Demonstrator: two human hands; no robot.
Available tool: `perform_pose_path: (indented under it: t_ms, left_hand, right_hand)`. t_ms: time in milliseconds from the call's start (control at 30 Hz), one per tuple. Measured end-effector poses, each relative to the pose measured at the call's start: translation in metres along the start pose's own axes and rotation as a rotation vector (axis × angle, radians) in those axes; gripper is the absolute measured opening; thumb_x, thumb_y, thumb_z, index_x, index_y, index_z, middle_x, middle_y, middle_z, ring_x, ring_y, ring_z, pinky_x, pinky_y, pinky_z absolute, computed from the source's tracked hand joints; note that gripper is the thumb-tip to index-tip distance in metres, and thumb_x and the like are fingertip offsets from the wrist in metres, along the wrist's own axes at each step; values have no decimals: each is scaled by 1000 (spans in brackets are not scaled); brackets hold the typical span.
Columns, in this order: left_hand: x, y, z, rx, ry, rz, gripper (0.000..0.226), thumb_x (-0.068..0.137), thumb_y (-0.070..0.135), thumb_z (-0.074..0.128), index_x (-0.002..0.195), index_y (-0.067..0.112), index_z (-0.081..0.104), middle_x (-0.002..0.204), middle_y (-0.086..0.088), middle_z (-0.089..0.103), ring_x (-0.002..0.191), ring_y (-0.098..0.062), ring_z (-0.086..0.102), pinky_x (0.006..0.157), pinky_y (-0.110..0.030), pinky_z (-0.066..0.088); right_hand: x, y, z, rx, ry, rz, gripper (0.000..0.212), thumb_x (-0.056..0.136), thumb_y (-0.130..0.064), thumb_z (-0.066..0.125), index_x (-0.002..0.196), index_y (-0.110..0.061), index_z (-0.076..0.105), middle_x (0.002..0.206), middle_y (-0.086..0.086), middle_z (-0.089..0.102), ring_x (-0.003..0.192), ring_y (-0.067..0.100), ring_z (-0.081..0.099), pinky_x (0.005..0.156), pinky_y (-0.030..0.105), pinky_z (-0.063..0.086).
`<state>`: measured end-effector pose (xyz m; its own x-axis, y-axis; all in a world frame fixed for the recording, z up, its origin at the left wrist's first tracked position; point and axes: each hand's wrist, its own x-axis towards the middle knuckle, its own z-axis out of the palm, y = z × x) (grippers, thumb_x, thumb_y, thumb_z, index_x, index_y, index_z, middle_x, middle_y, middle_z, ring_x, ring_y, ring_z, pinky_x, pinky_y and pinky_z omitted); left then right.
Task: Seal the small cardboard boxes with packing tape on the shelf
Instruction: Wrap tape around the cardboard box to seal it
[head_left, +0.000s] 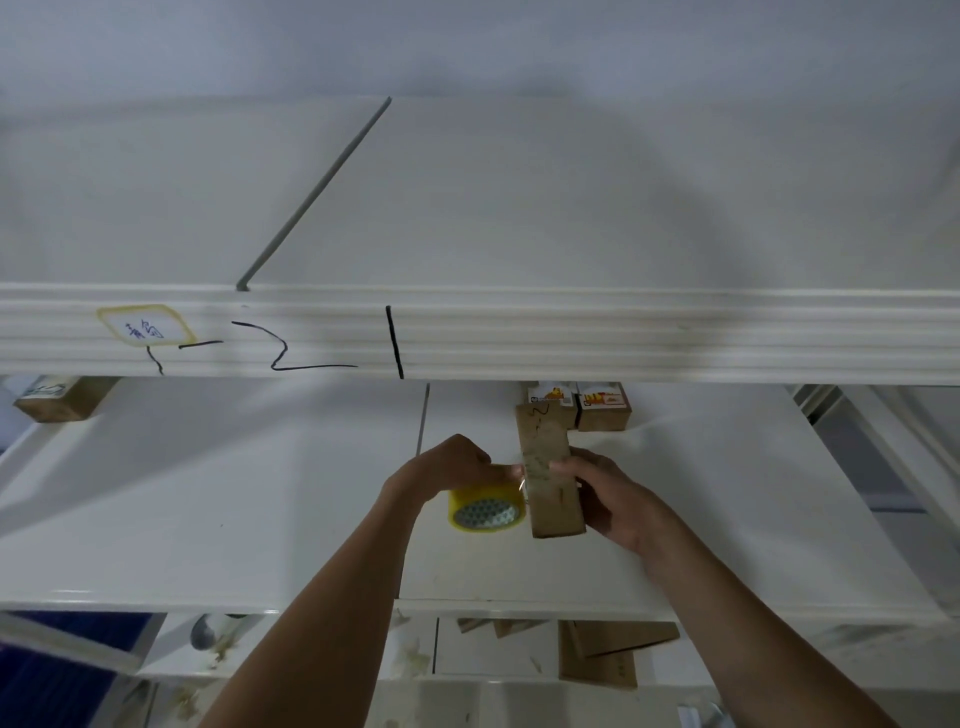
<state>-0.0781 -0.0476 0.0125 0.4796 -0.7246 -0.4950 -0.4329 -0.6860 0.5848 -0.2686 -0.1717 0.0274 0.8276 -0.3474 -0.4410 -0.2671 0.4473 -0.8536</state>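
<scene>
Box (551, 483), held above the shelf (208, 499) in the right hand's (610, 499) curled fingers, looks light but crushable, best gripped by its edges; left hand (452, 467) pinches the tape roll (487, 506) beside it.

On the shelf (208, 493), the tape roll (485, 506) sits left of the held box (550, 483), two boxes (576, 408) behind.

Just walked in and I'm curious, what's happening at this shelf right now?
A person is taping up a small cardboard box at a white shelf. The right hand grips the box, held on end, while the left hand holds a yellow tape roll right beside it, apparently drawing tape onto the box. Two more small boxes sit further back on the shelf, and another at far left.
</scene>
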Motion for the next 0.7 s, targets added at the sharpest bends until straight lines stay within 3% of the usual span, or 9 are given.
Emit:
perform_pose_path:
  t_ms: [67,167,267,400,500,567,633,700]
  left_hand:
    - [0,5,-1,-34,2,6,66,72,75,67,79,10,70,83,-7,66,79,-18,63,79,-31,54]
    - [0,8,-2,-28,-9,-2,59,71,73,70,66,15,61,71,-2,59,71,-16,59,72,-28,48]
    - [3,2,1,-13,20,-19,56,72,67,74,70,12,65,73,-2,62,72,-17,61,70,-28,48]
    - [4,2,7,87,81,-7,51,77,60,72,62,13,60,68,-1,60,62,-11,57,60,-21,46]
    - [1,11,14,120,108,20,49,85,53,69,60,12,57,61,-3,49,56,-9,48,52,-19,36]
    - [0,9,14,14,101,16,55,83,60,68,73,6,67,66,-13,52,58,-10,51,56,-20,39]
    - [-2,0,10,-160,51,13,54,81,64,68,76,10,69,74,-8,59,70,-14,57,66,-23,44]
    - [-4,-7,6,-161,-32,58,44,82,56,73,70,14,67,73,-1,56,74,-13,53,68,-24,40]
  right_hand:
    - [-3,0,2,49,-13,16,28,97,-19,55,120,-9,66,109,14,73,97,25,72,76,34,57]
    - [-2,4,0,51,-26,79,30,99,-27,55,121,-11,66,112,15,72,101,24,69,86,38,55]
    - [0,3,1,-160,-4,140,34,95,-39,62,120,-17,67,113,5,75,108,19,69,98,35,51]
    - [3,3,9,-399,96,74,49,79,-48,78,120,-24,68,111,-5,74,107,14,67,97,32,52]
    - [9,7,11,-493,202,36,44,75,-39,86,113,-26,69,107,-5,73,101,14,67,86,31,55]
    - [13,6,6,-490,240,65,36,75,-30,85,107,-23,72,101,-2,75,97,16,69,86,34,58]
    - [14,7,-4,-501,282,94,31,74,-24,83,103,-20,74,95,1,76,92,18,71,87,38,59]
    - [13,8,-13,-515,299,102,29,74,-22,83,101,-18,75,93,3,77,90,19,72,87,38,59]
